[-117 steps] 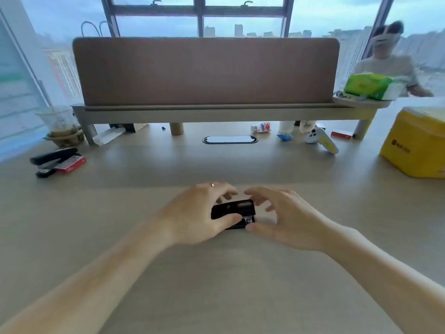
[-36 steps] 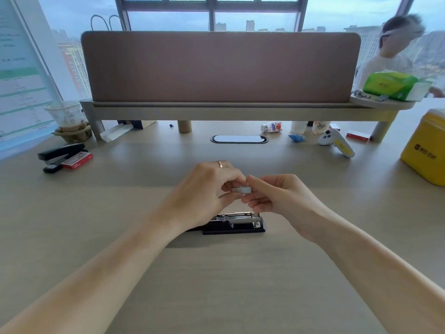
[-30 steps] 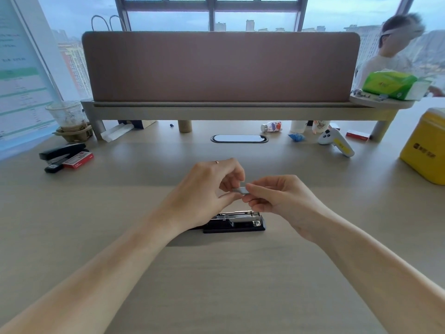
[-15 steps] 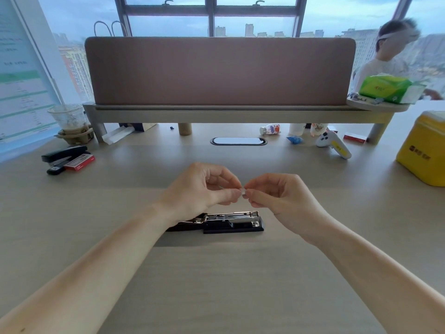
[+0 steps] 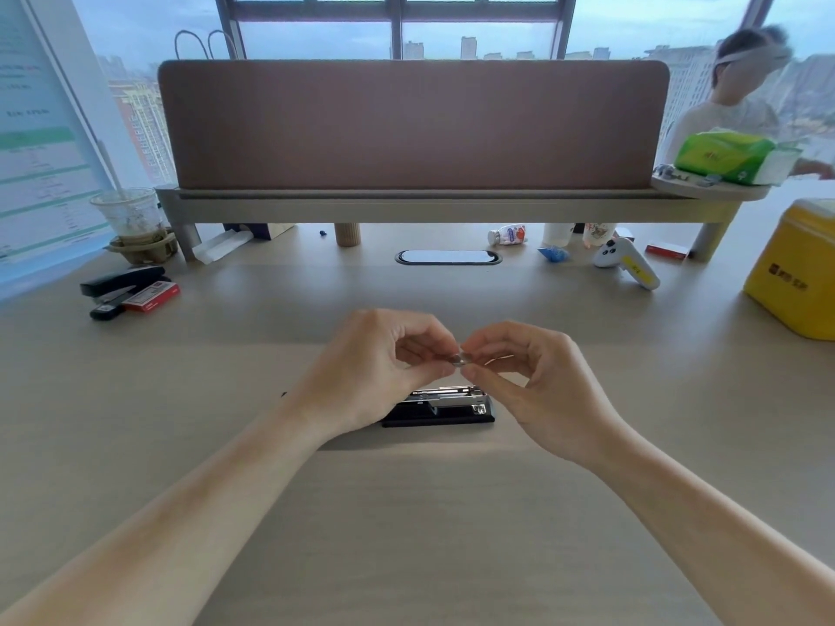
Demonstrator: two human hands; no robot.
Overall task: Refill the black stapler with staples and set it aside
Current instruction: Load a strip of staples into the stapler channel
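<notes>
Both hands, left point(image 5: 370, 368) and right point(image 5: 533, 381), pinch a tiny staple strip point(image 5: 460, 358), mostly hidden; left wrist covers the open stapler point(image 5: 445, 411).

Bare desk point(image 5: 587, 445) is lying open all round; 2 hands point(image 5: 375, 372) are crowding over the stapler point(image 5: 452, 411), w/ clutter sitting far back.

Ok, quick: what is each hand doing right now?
Left hand: pinched shut on the small silvery strip of staples.
Right hand: pinched shut on the same strip, above the opened black stapler.
</notes>
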